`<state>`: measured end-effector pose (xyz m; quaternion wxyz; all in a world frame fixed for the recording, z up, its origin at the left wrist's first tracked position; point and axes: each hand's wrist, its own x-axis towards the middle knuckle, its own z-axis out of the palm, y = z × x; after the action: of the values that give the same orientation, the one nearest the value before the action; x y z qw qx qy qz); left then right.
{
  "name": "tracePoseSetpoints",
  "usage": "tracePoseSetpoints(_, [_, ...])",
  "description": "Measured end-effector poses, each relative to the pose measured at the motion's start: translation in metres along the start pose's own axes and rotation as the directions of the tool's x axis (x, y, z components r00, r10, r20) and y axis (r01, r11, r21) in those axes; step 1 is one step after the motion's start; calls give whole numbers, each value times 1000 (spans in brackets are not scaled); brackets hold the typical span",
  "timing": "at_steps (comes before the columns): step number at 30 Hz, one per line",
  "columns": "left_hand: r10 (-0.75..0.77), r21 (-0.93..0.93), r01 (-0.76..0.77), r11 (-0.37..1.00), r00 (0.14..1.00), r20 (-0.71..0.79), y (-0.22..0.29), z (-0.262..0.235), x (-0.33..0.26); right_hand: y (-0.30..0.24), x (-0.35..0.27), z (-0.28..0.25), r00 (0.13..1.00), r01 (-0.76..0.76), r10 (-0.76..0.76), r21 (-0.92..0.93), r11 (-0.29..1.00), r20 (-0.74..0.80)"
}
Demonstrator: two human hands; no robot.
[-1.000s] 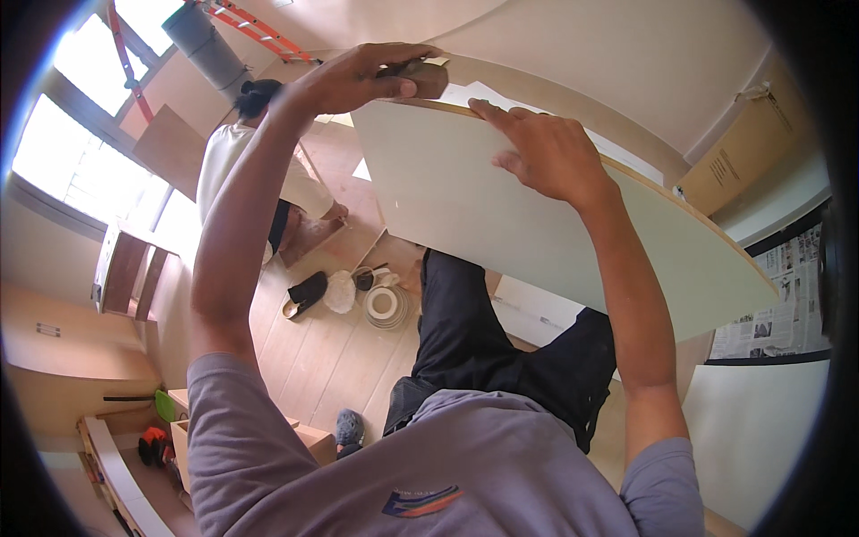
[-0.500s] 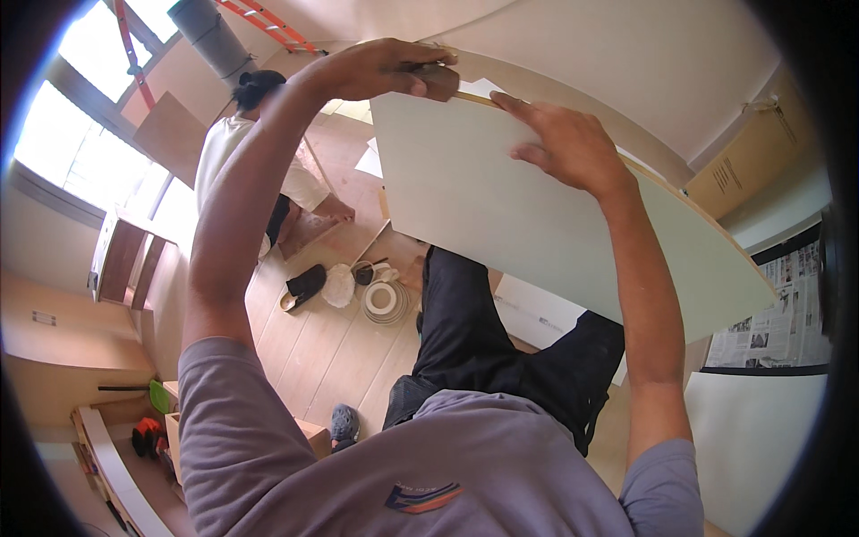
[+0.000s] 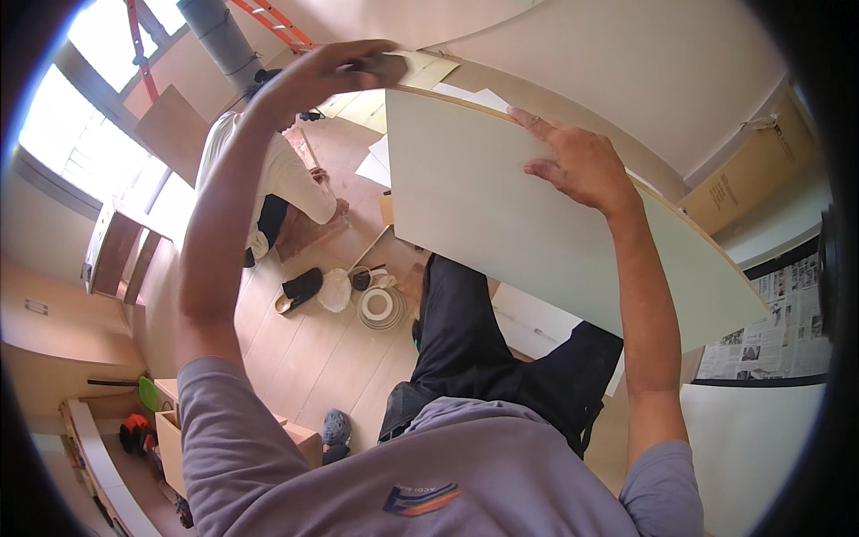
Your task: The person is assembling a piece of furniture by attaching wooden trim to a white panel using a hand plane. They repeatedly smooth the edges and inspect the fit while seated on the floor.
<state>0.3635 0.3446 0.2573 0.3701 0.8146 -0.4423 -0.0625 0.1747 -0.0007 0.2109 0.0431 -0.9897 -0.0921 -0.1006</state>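
A large pale grey-green panel (image 3: 474, 188) with a light brown edge stands tilted across my legs. My right hand (image 3: 586, 163) steadies it at the top edge, fingers over the edge and thumb against the face. My left hand (image 3: 335, 73), smeared by motion, is closed around a small brown block (image 3: 390, 69). That block is just past the panel's upper left corner; whether it touches the edge is hard to make out.
Another person (image 3: 291, 183) crouches on the floor at the left. Near my feet lie a coil of edging strip (image 3: 382, 308) and a black shoe (image 3: 301, 290). A cardboard box (image 3: 756, 174) leans at the right, near newspaper sheets (image 3: 778, 322). An orange ladder (image 3: 273, 22) stands behind.
My left hand has moved left with the brown block, from along the panel's top edge to beyond its corner. My right hand keeps its place on the panel. The other person has leaned forward.
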Motion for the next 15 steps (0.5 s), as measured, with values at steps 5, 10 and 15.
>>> tracePoseSetpoints(5, [142, 191, -165, 968, 981, 130, 48, 57, 48, 1, 1, -2, 1000, 1, -1, 31, 1000, 6])
tracePoseSetpoints(10, [181, 225, -216, 950, 969, 166, 38, 70, 63, 1, -1, -4, 1000, 1, -1, -5, 1000, -2])
tracePoseSetpoints(15, [200, 180, -240, 954, 956, 213, 34, 65, 64, 1, -2, -7, 998, -28, 27, 13, 1000, 65])
